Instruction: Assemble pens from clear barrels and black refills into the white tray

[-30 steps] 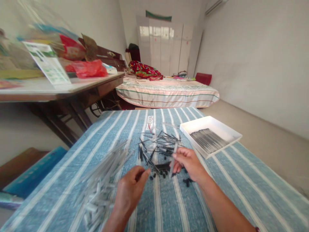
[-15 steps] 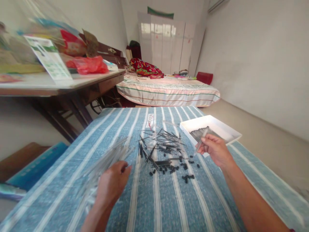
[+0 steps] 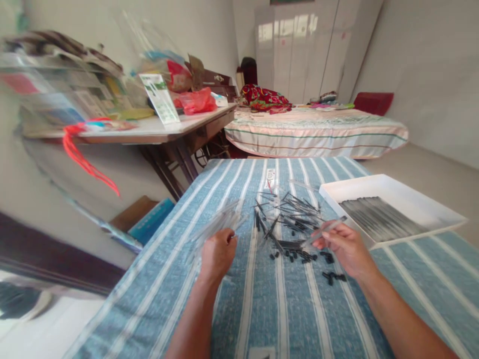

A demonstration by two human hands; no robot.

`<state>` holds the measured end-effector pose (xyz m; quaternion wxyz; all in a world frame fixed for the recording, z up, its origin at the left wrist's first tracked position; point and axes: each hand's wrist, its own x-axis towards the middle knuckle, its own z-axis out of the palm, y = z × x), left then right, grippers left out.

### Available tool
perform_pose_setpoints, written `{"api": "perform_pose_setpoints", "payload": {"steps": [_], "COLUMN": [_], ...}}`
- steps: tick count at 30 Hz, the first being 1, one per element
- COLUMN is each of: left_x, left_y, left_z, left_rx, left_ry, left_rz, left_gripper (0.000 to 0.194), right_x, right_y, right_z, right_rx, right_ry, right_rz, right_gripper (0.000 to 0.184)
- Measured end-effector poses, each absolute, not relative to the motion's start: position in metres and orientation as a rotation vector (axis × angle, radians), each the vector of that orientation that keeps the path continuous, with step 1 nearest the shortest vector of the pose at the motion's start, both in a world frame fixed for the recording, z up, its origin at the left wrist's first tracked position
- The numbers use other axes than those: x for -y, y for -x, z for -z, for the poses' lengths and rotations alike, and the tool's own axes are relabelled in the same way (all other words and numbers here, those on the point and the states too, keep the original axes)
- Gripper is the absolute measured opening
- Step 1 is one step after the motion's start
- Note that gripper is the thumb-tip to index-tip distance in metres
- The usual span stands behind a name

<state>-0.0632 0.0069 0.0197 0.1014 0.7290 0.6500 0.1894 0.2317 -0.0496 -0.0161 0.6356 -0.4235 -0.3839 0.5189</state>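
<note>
My right hand (image 3: 346,247) is closed on a slim clear plastic tube (image 3: 322,231) with a dark end, held slantwise between thumb and fingers. It hovers between the black pieces and the box's near-left corner. Over a loose heap of clear tubes (image 3: 220,219) at the left is my left hand (image 3: 219,252), its fingers curled together; whatever they pinch is hidden. Thin black sticks (image 3: 299,207) lie scattered in the middle of the cloth. Short black caps (image 3: 333,277) are strewn nearer to me. A white box (image 3: 377,184) on the right holds a row of dark-filled clear tubes (image 3: 377,217).
A blue-and-white striped cloth (image 3: 258,299) covers the table. Behind it stands a bed (image 3: 318,132). To the left is a desk (image 3: 202,119) with a red plastic bag (image 3: 198,101) and other goods. A blue box (image 3: 151,219) sits low beside the table.
My view has turned left, so everything appears further right. My right hand has drawn away from the white box toward the black pieces, still holding the tube. My left hand stays by the clear tubes.
</note>
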Motion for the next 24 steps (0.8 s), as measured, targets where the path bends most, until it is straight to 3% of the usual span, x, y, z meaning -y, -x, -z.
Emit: {"api": "perform_pose_setpoints", "payload": {"steps": [15, 24], "left_x": [0.0, 0.01], "left_y": [0.084, 0.03], "left_z": [-0.033, -0.016], "left_rx": [-2.017, -1.603], "left_ry": [-2.137, -2.485], "left_rz": [-0.149, -0.576], "left_gripper": [0.021, 0.022], "right_x": [0.057, 0.056], "right_y": [-0.234, -0.231], "right_z": [0.032, 0.034], "right_rx": [0.904, 0.931], "right_ry": [1.009, 1.001], "right_rz": [-1.243, -1.253], "right_gripper": [0.013, 0.013]}}
